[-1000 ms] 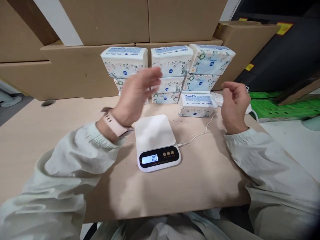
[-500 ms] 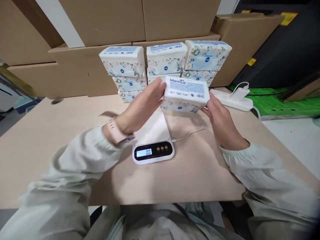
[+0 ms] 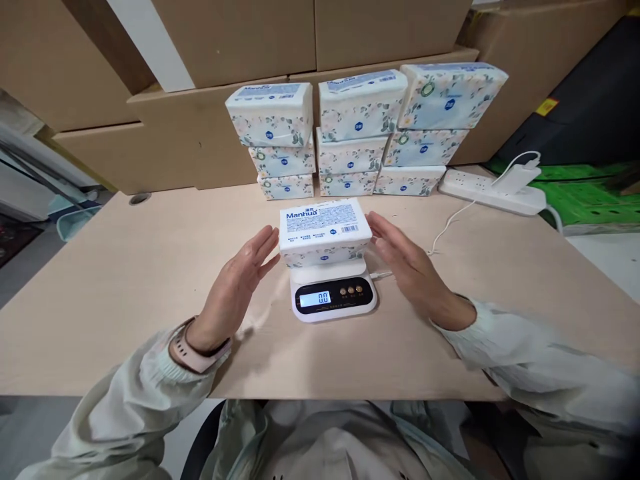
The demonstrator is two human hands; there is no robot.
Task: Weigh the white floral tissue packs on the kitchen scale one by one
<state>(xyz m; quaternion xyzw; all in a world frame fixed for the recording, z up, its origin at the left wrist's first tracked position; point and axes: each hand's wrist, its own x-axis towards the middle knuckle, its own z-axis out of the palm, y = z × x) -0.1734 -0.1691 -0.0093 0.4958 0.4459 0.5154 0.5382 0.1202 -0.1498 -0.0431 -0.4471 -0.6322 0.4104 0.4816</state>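
Note:
A pack of tissues (image 3: 324, 230) with a white top and blue print is on or just above the platform of a white kitchen scale (image 3: 334, 315). The scale's lit display (image 3: 315, 299) reads 0.0. At the pack's left end is my left hand (image 3: 235, 277), its fingers stretched out and the tips right beside the wrapper. My right hand (image 3: 407, 263) is at the opposite end, fingers extended, the tips at or against the pack's side. Whether either hand still touches the wrapper is hard to tell. Both hands look open, not gripping.
Behind the scale, floral tissue packs stand in three stacks: a left stack (image 3: 281, 162), a middle stack (image 3: 351, 157) and a right stack (image 3: 425, 148). Cardboard boxes (image 3: 235, 40) wall off the back. A power strip (image 3: 493, 192) lies at right, and a white cable (image 3: 443, 230) runs to the scale.
The pack has come down from in front of the stacks onto or just over the scale. My hands have lowered with it, moved toward me and loosened at its ends.

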